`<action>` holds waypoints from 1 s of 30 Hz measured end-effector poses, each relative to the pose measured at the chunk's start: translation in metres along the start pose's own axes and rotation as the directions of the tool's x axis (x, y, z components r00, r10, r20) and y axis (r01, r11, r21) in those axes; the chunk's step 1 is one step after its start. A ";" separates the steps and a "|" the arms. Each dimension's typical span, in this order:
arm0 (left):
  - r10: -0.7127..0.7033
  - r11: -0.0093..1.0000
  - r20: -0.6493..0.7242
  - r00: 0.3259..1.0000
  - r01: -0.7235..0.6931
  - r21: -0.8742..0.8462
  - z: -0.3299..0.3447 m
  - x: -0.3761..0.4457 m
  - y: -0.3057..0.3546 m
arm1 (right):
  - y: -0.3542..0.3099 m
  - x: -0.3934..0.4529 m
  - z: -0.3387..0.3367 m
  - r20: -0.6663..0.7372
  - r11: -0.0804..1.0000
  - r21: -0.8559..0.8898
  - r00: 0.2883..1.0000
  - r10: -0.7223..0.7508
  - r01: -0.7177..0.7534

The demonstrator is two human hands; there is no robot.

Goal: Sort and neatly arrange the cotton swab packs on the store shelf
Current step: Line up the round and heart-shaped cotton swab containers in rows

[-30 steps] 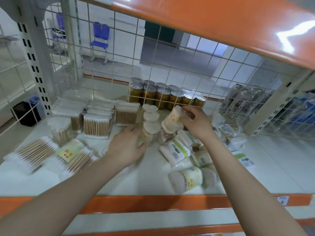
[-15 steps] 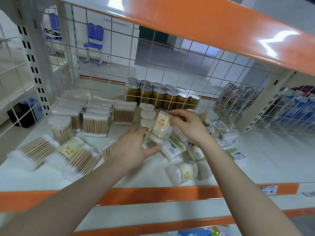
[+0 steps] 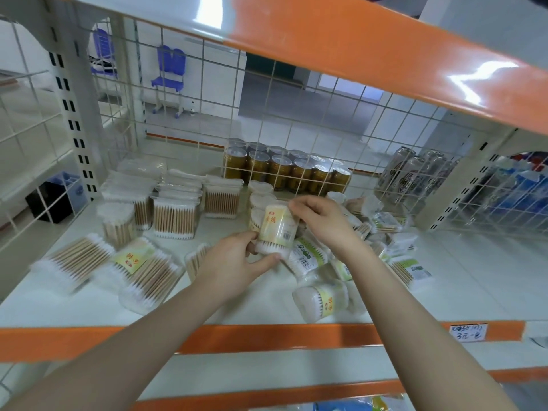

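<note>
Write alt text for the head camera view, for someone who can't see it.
Two hands hold one yellow-labelled cotton swab pack upright above a white store shelf: the left hand at its base, the right hand at its top. More packs stand in rows to the left and lie jumbled to the right.

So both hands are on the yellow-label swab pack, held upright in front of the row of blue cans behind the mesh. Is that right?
Not quite. In the head view the cans behind the wire mesh are gold-brown, not blue. The rest holds: the left hand grips the bottom and the right hand the top of the upright yellow-label swab pack.
</note>
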State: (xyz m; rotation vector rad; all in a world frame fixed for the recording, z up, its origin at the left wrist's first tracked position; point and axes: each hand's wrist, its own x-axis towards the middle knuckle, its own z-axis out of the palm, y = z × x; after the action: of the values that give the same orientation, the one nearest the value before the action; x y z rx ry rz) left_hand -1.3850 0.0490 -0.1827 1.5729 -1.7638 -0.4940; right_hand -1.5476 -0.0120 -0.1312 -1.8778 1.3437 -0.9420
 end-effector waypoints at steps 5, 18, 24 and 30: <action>-0.035 0.992 0.022 0.999 0.037 -0.117 0.000 -0.002 -0.004 | -0.002 0.000 0.003 -0.014 0.999 0.032 1.000 0.003 -0.003; -0.133 0.966 -0.002 0.991 0.129 -0.222 0.002 -0.002 -0.017 | -0.005 -0.004 0.006 0.015 0.998 0.056 1.000 0.002 -0.003; -0.146 0.981 -0.022 0.989 0.142 -0.132 -0.001 -0.004 -0.015 | -0.008 -0.007 0.005 0.050 0.995 0.102 0.999 -0.017 0.012; -0.106 0.994 -0.029 0.994 0.105 -0.039 -0.006 -0.010 -0.010 | -0.006 -0.008 0.004 0.077 0.996 0.086 0.997 -0.015 0.009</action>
State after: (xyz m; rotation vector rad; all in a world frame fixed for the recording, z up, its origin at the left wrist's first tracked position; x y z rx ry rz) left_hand -1.3734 0.0574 -0.1882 1.6450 -1.6448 -0.5474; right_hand -1.5428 -0.0025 -0.1300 -1.8401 1.2286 -0.9091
